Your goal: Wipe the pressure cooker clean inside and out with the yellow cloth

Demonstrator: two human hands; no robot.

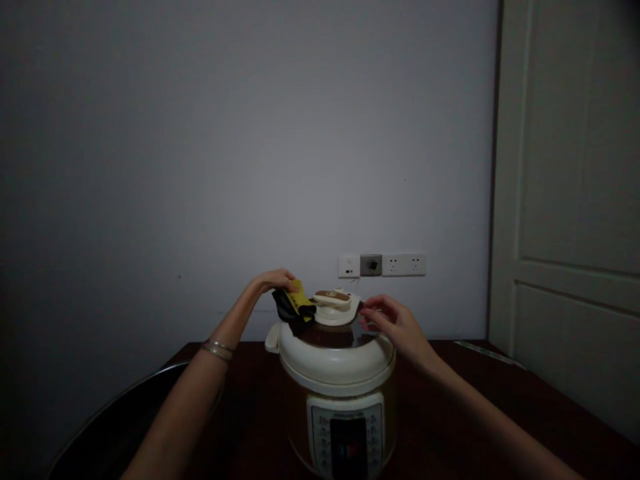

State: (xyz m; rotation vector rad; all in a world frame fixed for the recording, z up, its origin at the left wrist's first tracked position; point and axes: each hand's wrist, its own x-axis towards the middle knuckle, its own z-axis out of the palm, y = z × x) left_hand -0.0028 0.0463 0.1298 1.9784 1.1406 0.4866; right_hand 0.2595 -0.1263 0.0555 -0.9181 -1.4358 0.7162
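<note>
In the head view a pressure cooker (337,363) with a cream lid rim, brown lid top and front button panel stands in front of me. My left hand (278,280) is closed on a yellow and black cloth (296,305), which hangs against the lid's left side. The raised lid handle (333,299) sits just right of the cloth. At the lid's right edge is my right hand (389,319), its fingers bent and apart, with nothing visible in them. Dim light hides whether its fingertips touch the lid.
The cooker stands on a dark red table (425,393). A large dark round pan (125,407) lies at the lower left, partly behind my left forearm. Wall sockets (404,265) are behind the cooker. A pale door (575,200) stands at the right.
</note>
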